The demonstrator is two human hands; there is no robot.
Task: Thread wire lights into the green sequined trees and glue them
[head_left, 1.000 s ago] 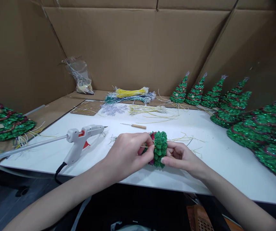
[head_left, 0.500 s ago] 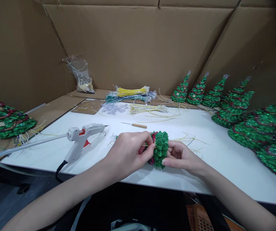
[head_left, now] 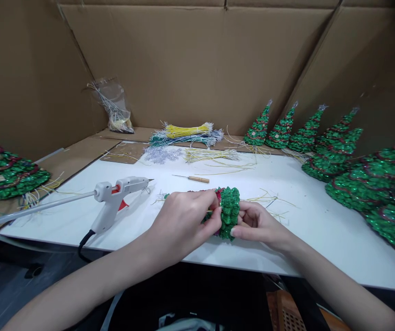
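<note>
tree (head_left: 230, 214), small, green and ruffled, lies on its side between the two hands, over the tabletop (head_left: 304, 250) and close to the middle of its near edge; whether it rests on the surface cannot be told. the left hand (head_left: 185, 218) has thumb and forefinger pinched together beside the red trim, a thin strand (head_left: 209, 211) just showing between them. the right hand (head_left: 261, 223) grips the wide base, thumb on the outer rim, the other fingers partly hidden behind it.

the step in hand looks like fine work on the strand at the tree's side, perhaps threading or seating it. the next move seems to call for a steady right-hand hold and a light, exact pinch from the left, so the strand does not bend.

the awl (head_left: 199, 179) lies behind the hands, the glue gun (head_left: 109, 209) stands toward the left edge, yellow wires (head_left: 188, 131) are stacked at the far edge, and other trees (head_left: 331, 158) line the right edge.
</note>
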